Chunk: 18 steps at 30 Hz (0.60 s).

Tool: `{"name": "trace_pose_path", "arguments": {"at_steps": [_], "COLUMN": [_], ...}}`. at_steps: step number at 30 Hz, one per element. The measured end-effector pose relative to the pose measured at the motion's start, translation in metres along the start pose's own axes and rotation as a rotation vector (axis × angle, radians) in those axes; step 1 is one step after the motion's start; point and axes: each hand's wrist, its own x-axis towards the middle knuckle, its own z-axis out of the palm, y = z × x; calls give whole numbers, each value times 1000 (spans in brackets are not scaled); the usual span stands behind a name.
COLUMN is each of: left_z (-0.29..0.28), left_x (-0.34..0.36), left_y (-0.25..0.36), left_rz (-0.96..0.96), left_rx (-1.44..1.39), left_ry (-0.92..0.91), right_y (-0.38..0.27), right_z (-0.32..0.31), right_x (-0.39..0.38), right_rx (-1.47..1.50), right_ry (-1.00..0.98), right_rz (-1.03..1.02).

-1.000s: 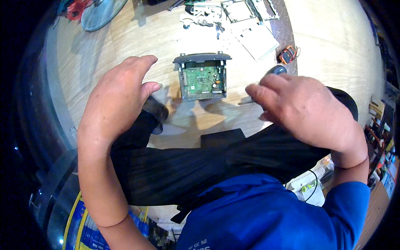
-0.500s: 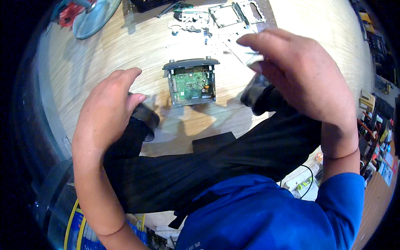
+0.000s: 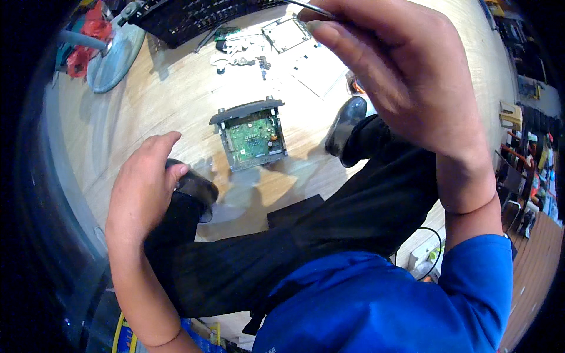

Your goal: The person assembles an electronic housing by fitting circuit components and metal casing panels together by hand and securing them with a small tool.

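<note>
An opened car radio unit (image 3: 253, 138) lies on the wood-grain floor between my shoes, its green circuit board facing up and its dark, two-knobbed front panel pointing away from me. My right hand (image 3: 406, 76) is raised at the upper right, thumb and fingers pinched on a thin metal rod-like tool (image 3: 312, 7). Most of that tool is hidden by the hand or cut off by the frame edge. Empty, my left hand (image 3: 144, 182) hovers left of the radio above my left shoe, thumb and fingers apart. Neither hand touches the radio.
Loose metal brackets and small parts (image 3: 241, 50) lie beyond the radio, beside a metal frame (image 3: 286, 34). A black crate (image 3: 194, 20) stands at the back, next to a round grey-blue base (image 3: 116, 62). A dark flat piece (image 3: 294, 212) lies near my legs.
My right hand has risen toward the far edge, and the thin tool in it now shows more clearly. My left hand has barely moved. The view has shifted, bringing more of the crate in.
</note>
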Motion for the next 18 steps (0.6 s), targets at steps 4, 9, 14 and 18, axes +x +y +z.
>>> {"name": "trace_pose_path", "arguments": {"at_steps": [4, 9, 14, 18], "left_z": [4, 6, 5, 7], "left_x": [4, 6, 8, 8], "left_y": [3, 5, 7, 6], "left_rz": [74, 71, 86, 91], "left_rx": [28, 54, 31, 54], "left_ry": [36, 29, 18, 30], "right_y": [-2, -11, -27, -30], "right_z": [-8, -17, -19, -20], "right_x": [0, 4, -4, -3], "right_rx": [-24, 28, -113, -64], "right_ry": [-15, -56, -39, -76], "right_rz": [-64, -36, 28, 60]}}
